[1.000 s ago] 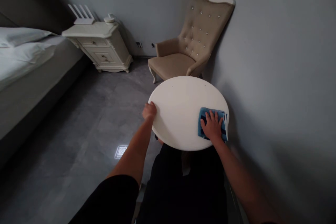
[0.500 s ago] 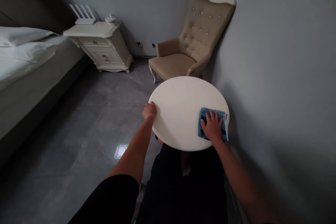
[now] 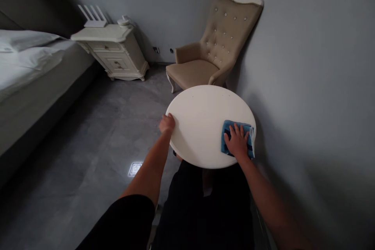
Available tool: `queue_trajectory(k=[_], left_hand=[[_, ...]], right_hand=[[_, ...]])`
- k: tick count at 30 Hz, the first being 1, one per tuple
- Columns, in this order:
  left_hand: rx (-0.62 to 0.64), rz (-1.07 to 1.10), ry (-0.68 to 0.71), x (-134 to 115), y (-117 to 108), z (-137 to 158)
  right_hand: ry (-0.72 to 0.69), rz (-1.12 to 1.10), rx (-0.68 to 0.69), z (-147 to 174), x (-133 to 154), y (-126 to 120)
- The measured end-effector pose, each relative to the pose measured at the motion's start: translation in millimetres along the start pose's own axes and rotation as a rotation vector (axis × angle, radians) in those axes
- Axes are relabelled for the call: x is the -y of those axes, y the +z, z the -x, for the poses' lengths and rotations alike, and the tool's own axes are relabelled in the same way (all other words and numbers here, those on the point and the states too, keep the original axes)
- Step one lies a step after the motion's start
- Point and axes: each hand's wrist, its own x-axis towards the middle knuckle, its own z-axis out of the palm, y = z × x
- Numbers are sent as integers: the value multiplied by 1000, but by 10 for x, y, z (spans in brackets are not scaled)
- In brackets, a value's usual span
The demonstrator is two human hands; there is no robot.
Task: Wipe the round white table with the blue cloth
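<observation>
A round white table [image 3: 202, 125] stands in front of my legs, with a few small dark specks near its far edge. My left hand [image 3: 167, 122] is closed around the table's left rim, its fingertips on top and the rest partly hidden. Near the right edge of the tabletop lies a folded blue cloth [image 3: 227, 127] with dark patches and a pale edge on its right side. My right hand [image 3: 236, 140] presses flat on this cloth, fingers spread.
Just past the table is a tan tufted armchair [image 3: 191, 71]. A white nightstand [image 3: 117, 56] carries a router [image 3: 95, 22] and a small white device [image 3: 124, 22]. The bed [image 3: 38, 70] is on the left, and a grey wall [image 3: 316, 66] runs close along the right.
</observation>
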Motion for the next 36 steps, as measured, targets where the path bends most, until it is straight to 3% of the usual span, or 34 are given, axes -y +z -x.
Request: queue_trajectory(k=[28, 30, 34, 36], left_hand=[[36, 27, -16, -41, -35, 56], [-9, 46, 8, -40, -63, 109], [-221, 85, 180, -13, -182, 288], [-239, 113, 271, -31, -259, 466]], right_hand=[[4, 19, -1, -30, -22, 32], [5, 9, -7, -44, -20, 44], [1, -27, -48, -82, -6, 70], [6, -39, -58, -107, 4, 82]])
